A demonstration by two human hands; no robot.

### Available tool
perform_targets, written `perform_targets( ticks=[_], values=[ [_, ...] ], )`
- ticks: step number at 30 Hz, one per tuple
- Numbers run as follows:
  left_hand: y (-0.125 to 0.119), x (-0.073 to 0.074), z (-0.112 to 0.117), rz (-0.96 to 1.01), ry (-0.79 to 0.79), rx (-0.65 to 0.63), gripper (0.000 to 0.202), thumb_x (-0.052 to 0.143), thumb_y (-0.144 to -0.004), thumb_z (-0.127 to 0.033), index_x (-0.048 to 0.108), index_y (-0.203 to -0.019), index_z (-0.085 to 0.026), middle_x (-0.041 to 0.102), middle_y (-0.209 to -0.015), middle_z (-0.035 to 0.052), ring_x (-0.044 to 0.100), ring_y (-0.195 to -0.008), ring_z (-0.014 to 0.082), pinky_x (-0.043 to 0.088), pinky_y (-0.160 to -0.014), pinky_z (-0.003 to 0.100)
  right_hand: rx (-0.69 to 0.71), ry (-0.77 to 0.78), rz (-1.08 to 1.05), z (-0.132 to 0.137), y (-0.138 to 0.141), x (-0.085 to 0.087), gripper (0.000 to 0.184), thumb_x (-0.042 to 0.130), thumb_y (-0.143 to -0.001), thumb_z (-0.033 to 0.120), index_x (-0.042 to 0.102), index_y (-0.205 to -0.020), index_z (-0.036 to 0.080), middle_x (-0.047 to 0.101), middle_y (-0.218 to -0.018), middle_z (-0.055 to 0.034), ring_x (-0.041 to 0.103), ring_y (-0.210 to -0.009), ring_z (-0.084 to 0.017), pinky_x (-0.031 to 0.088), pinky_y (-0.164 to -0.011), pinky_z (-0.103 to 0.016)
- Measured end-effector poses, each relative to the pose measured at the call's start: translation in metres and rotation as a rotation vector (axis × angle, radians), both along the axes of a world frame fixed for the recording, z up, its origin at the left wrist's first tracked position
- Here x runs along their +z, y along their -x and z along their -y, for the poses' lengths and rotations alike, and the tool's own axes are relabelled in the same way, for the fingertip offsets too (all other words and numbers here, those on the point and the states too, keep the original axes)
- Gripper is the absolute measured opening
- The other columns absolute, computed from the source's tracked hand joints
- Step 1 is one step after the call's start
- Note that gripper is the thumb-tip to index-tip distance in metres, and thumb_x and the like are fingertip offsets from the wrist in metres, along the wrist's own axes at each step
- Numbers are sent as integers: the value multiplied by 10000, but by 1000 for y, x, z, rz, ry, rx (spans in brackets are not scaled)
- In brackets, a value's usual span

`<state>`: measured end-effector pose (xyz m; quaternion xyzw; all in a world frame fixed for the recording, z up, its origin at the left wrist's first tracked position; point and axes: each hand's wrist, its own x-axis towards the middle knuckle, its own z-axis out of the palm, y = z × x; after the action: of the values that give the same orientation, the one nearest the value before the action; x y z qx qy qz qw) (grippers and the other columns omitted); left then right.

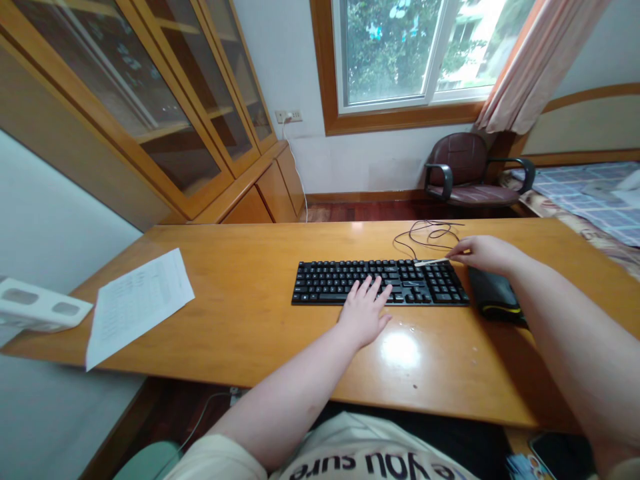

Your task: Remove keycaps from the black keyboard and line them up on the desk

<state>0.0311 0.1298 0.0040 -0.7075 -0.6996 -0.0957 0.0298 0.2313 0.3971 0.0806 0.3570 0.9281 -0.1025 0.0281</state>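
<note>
Wooden desk (240,320) under window: left hand (365,310) flat, fingers spread, steadying keyboard (380,282) mid-desk; right hand (483,253) pinching thin stick (431,262), tip at keyboard's far right corner.

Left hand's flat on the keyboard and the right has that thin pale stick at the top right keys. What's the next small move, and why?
Probably draw the thin stick leftward along the gap between key rows. The right hand pinches it with its tip lying on the upper right of the keyboard, while the left hand presses the lower edge, steadying it on the desk.
</note>
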Motion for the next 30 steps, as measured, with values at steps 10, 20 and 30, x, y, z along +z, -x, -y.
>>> perform_targets(
  ticks=[10,20,30],
  values=[
    [-1,1,0,-23,-5,9,640,459,-842,-500,290,-1407,-251,282,-1486,77,213,-1366,273,189,-1099,479,13,70,33,1,3,-7,263,537,-808,319,732,-934,198,695,-997,-68,599,-915,-198,408,-789,-261],
    [-1,0,0,-29,-18,10,632,449,-847,-503,297,-1405,-248,281,-1487,78,222,-1362,272,185,-1099,476,-174,107,77,-18,-27,0,201,617,-773,282,746,-903,197,705,-961,-78,591,-866,-184,379,-795,-267],
    [-1,1,0,-28,-7,17,641,467,-840,-491,293,-1406,-247,281,-1486,81,217,-1362,273,181,-1099,476,-192,64,20,-20,-31,17,241,600,-781,330,745,-906,184,698,-986,-66,579,-893,-166,362,-807,-254]
  ],
)
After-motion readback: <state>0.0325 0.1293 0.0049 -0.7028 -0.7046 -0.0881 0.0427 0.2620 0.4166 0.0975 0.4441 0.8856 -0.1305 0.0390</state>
